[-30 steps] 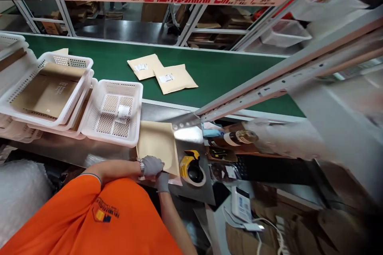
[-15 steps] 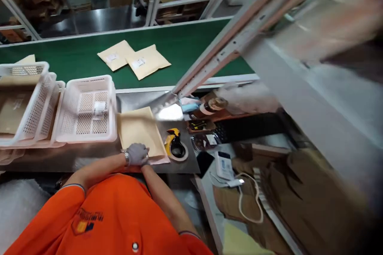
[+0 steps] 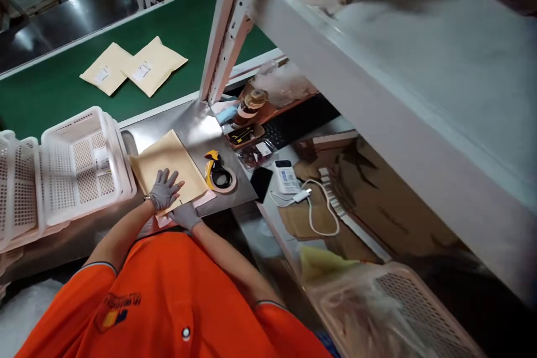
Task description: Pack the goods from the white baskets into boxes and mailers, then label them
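A tan paper mailer envelope (image 3: 161,151) lies on the metal table in front of me, with a pink sheet (image 3: 205,199) showing from under its near edge. My left hand (image 3: 165,189), in a grey glove, rests flat on the mailer with fingers spread. At the near edge is my right hand (image 3: 184,215), also gloved, its fingers pressed together; what they grip is hard to make out. A thin dark mark shows just above the right hand. Right of the mailer sits a yellow and black tape dispenser (image 3: 220,173) with a tape roll.
White perforated baskets (image 3: 79,165) stand at the left. Two labelled mailers (image 3: 153,67) lie on the green conveyor belt (image 3: 46,84) behind. A metal post (image 3: 224,28) and a shelf (image 3: 377,100) rise at the right. Past the table's right edge are a white device (image 3: 286,177) and cable.
My view has swung to the right and down. My left hand has opened flat on the mailer, and my right hand, previously hidden behind it, now shows at the near edge.
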The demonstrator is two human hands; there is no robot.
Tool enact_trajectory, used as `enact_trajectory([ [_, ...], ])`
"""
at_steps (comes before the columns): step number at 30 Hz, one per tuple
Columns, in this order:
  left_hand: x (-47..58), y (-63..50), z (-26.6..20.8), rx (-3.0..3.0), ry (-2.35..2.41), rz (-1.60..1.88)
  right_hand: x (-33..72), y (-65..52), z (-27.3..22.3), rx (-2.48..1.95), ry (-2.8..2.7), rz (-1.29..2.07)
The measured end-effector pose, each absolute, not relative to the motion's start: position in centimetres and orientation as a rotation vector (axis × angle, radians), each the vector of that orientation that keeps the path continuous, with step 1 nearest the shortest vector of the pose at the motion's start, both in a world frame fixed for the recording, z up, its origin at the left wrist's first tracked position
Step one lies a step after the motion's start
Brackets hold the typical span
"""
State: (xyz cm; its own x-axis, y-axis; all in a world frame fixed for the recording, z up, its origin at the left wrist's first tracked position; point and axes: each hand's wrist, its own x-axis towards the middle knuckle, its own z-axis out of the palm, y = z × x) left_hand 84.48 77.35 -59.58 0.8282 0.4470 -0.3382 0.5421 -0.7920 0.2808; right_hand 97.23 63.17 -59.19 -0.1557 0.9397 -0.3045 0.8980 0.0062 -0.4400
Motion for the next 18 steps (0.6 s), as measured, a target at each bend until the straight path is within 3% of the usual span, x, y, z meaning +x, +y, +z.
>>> enact_trajectory([
  [7,85.0,77.6,-59.5,2.658,0.736,-0.405,97.4,57.3,-59.3,-1.999,-2.033,0.803],
  [18,85.5,78.5,-59.6,2.659,0.665,-0.353,91.6,61.9,-57.4,-2.173,-2.119,0.948],
])
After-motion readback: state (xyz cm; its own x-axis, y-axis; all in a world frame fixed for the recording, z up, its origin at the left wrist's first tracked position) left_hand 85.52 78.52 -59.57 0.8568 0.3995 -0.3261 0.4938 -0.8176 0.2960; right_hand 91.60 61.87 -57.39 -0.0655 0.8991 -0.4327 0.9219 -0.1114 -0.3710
